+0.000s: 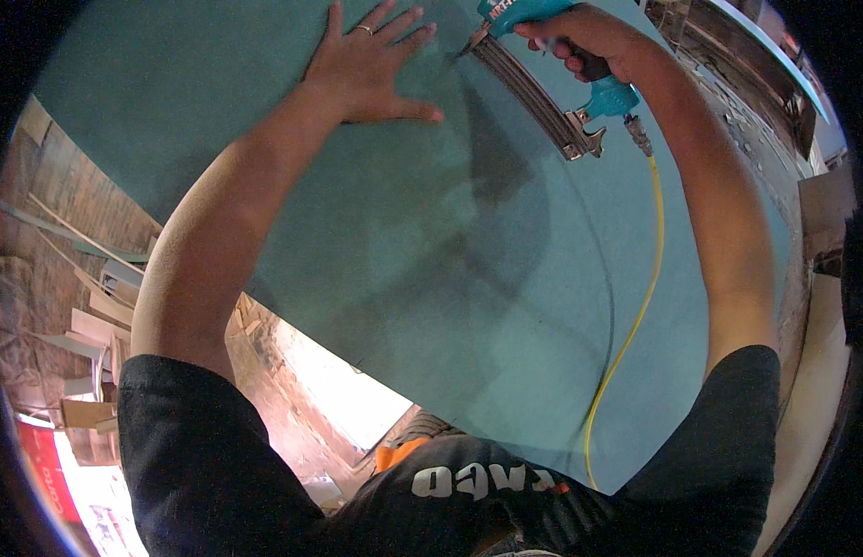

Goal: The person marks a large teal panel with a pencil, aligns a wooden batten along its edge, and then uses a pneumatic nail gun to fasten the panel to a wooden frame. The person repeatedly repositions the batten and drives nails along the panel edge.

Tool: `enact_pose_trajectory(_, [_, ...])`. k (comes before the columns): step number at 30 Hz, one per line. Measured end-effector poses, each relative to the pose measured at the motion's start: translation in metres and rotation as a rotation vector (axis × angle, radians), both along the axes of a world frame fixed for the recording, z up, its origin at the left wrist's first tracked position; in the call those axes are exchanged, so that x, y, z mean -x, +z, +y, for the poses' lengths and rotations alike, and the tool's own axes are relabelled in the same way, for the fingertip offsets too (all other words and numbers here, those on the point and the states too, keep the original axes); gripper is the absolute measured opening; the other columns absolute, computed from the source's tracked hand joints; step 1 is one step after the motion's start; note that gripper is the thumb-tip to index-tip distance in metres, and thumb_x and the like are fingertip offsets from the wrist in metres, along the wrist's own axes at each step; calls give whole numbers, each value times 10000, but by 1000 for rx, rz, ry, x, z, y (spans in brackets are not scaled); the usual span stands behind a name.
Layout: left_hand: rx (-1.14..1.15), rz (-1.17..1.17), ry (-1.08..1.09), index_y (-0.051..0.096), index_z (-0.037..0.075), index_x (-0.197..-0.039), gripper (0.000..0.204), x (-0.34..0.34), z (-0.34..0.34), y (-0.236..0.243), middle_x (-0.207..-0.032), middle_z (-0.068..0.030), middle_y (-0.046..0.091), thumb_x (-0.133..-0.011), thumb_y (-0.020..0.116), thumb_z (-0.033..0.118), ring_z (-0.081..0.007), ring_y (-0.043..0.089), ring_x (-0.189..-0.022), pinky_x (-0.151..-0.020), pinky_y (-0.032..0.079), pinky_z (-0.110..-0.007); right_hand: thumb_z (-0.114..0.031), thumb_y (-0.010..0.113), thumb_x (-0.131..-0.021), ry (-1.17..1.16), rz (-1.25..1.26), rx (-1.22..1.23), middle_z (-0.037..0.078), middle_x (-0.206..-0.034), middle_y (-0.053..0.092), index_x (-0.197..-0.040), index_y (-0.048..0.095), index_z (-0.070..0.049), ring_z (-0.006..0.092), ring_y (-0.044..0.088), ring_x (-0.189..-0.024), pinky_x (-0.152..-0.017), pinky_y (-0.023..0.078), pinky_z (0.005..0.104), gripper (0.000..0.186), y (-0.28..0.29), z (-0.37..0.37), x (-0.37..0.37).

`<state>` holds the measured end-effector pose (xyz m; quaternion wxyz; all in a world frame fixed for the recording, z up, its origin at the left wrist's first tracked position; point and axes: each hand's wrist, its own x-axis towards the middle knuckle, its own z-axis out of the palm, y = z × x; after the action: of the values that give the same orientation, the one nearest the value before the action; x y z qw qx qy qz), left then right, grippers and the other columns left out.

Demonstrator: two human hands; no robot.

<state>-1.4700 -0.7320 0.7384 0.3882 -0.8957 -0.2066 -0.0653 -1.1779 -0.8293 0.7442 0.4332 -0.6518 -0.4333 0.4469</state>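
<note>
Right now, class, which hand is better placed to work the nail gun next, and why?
Probably the right hand: it grips the nail gun, while the left hand lies spread on the green panel, holding no tool.

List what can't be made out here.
Teal nail gun: top cut off by the head view's upper edge.
Black handle: head view, partly hidden in the grip of the right hand.
Yellow hose: head view, lower run hidden behind dark shirt.
Green board: head view, patch covered by left hand.
</note>
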Motion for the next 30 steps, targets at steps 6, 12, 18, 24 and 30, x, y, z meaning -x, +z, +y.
enact_pose_trajectory(6, [283, 199, 436, 134, 101, -1742, 1321, -22, -30, 27, -1825, -86, 116, -817, 614, 912, -345, 51, -1681, -1317, 34, -691, -208, 798, -1007, 34, -9, 33, -3, -607, 533, -855, 701, -68, 112, 447, -492, -473, 368, 311, 228, 0, 3, -10])
enact_pose_trajectory(12, [337, 255, 604, 153, 105, -1742, 1293, -42, -43, 37, -1831, -85, 73, -830, 634, 885, -338, 1, -1685, -1313, 21, -701, -203, 773, -1025, 43, -62, 10, -6, -591, 527, -844, 682, -65, 109, 444, -483, -470, 361, 309, 245, -2, 10, -12])
enact_pose_trajectory(18, [299, 145, 436, 159, 106, -1742, 1292, -24, -37, 32, -1833, -81, 64, -826, 673, 860, -334, -11, -1686, -1316, 16, -698, -213, 785, -1017, 16, 41, -5, -1, -584, 526, -824, 667, -73, 118, 446, -478, -471, 373, 314, 266, -10, 8, -14])
enact_pose_trajectory(24, [307, 181, 522, 144, 105, -1743, 1318, -31, -36, 37, -1831, -90, 66, -813, 687, 864, -340, 3, -1685, -1313, 26, -708, -222, 816, -992, 12, 37, 23, -8, -595, 535, -824, 673, -88, 114, 469, -489, -465, 383, 309, 257, -9, 5, -12])
enact_pose_trajectory(30, [265, 187, 503, 146, 104, -1743, 1334, -32, -40, 37, -1831, -93, 68, -800, 680, 883, -352, 7, -1683, -1308, 38, -718, -200, 802, -995, -16, 57, 17, -16, -615, 539, -828, 672, -94, 108, 467, -496, -465, 373, 298, 238, -11, -1, -12])
